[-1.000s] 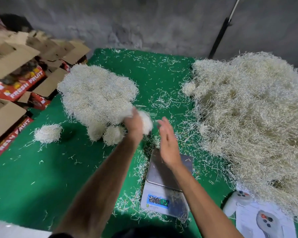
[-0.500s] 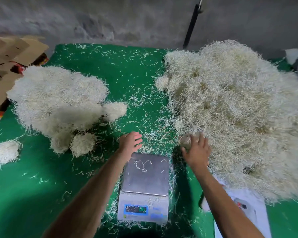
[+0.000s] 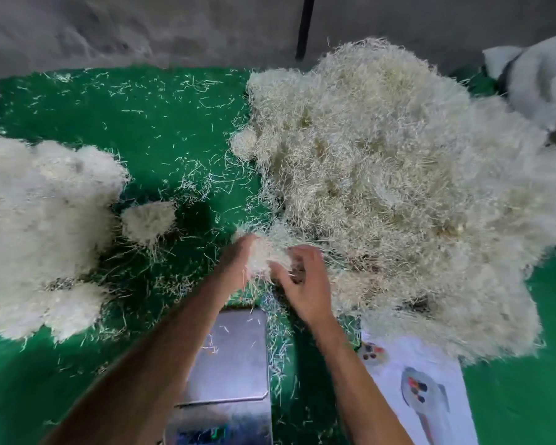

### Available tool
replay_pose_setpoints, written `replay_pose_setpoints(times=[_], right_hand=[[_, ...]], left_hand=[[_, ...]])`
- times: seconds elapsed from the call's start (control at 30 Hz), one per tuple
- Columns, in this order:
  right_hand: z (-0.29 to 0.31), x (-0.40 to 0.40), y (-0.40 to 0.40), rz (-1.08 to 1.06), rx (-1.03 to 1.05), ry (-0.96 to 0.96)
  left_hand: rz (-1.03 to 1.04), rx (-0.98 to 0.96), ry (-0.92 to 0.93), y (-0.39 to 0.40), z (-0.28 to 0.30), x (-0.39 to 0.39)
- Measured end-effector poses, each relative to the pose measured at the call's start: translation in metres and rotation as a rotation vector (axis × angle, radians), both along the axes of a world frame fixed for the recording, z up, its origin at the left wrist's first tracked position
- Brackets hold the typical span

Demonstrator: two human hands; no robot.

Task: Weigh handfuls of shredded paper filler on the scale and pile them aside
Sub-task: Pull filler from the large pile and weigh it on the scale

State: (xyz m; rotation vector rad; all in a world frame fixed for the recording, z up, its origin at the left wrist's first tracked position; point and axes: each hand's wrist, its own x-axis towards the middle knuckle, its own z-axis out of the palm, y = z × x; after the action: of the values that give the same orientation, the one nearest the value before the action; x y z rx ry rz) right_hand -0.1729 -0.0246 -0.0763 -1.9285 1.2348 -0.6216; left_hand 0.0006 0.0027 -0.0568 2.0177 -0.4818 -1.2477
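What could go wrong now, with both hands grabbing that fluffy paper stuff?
1. The clump of shredded paper held between the left hand and right hand is shedding strands, so some may drop before reaching the scale.
2. A few stray strands already lie on the scale's pan and might skew the reading.
3. The big supply pile sits close, so extra shreds may drag along.

Two bare forearms are reaching up from the bottom edge of the frame, with no sleeves, gloves, watches or rings showing on them. The left hand (image 3: 238, 261) and the right hand (image 3: 302, 281) are appearing near the centre of the frame, both slightly blurred, as are the fingers.
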Motion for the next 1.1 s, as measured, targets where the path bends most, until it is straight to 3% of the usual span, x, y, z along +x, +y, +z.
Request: replay_pose_setpoints(times=[0.07, 0.13, 0.2, 0.27, 0.33, 0.4, 0.53, 0.6, 0.67, 0.73, 0.77, 0.87, 0.93, 0.97, 1.03, 1.1], right_hand=[[-0.012, -0.009, -0.009, -0.012, -0.063, 0.346], [-0.021, -0.004, -0.007, 0.080, 0.037, 0.542], [-0.013, 0.012, 0.000, -0.022, 0.233, 0.399], [0.008, 0.037, 0.004, -0.097, 0.342, 0.169], [0.032, 0.060, 0.006, -0.088, 0.322, 0.036], [0.046, 0.067, 0.005, 0.014, 0.256, 0.083], [0.050, 0.033, 0.006, 0.225, 0.251, 0.028], [0.045, 0.018, 0.011, 0.304, 0.186, 0.144], [0.037, 0.008, 0.017, 0.389, 0.045, 0.403], [0.043, 0.013, 0.014, 0.258, 0.085, 0.374], [0.052, 0.018, 0.012, 0.175, 0.159, 0.252], [0.100, 0.045, 0.008, 0.076, 0.376, -0.137], [0.129, 0.060, 0.007, 0.148, 0.276, -0.113], [0.137, 0.063, 0.005, 0.188, 0.193, -0.038], [0.141, 0.060, 0.000, 0.240, 0.073, 0.127], [0.143, 0.051, 0.008, 0.301, 0.110, 0.160]], left_hand=[[-0.074, 0.027, -0.127, 0.000, 0.000, 0.009], [-0.193, -0.124, -0.321, 0.004, 0.003, 0.009], [-0.289, -0.141, -0.509, 0.016, 0.006, 0.004], [-0.417, -0.160, -0.461, 0.026, 0.002, 0.000], [-0.385, -0.078, -0.344, 0.035, -0.005, -0.002], [-0.297, -0.065, -0.180, 0.035, 0.009, 0.000], [-0.093, -0.268, -0.079, 0.036, 0.049, 0.040], [0.082, -0.351, -0.085, 0.034, 0.071, 0.059], [0.027, -0.346, -0.318, 0.041, 0.087, 0.075], [-0.095, -0.478, -0.259, 0.047, 0.094, 0.082], [-0.203, -0.469, -0.326, 0.054, 0.097, 0.083], [-0.445, -0.171, -0.298, 0.069, 0.113, 0.063], [-0.635, -0.055, -0.503, 0.078, 0.104, 0.050], [-0.613, -0.018, -0.644, 0.081, 0.103, 0.051], [-0.436, 0.055, -0.857, 0.086, 0.113, 0.062], [-0.247, 0.073, -0.872, 0.092, 0.125, 0.074]])
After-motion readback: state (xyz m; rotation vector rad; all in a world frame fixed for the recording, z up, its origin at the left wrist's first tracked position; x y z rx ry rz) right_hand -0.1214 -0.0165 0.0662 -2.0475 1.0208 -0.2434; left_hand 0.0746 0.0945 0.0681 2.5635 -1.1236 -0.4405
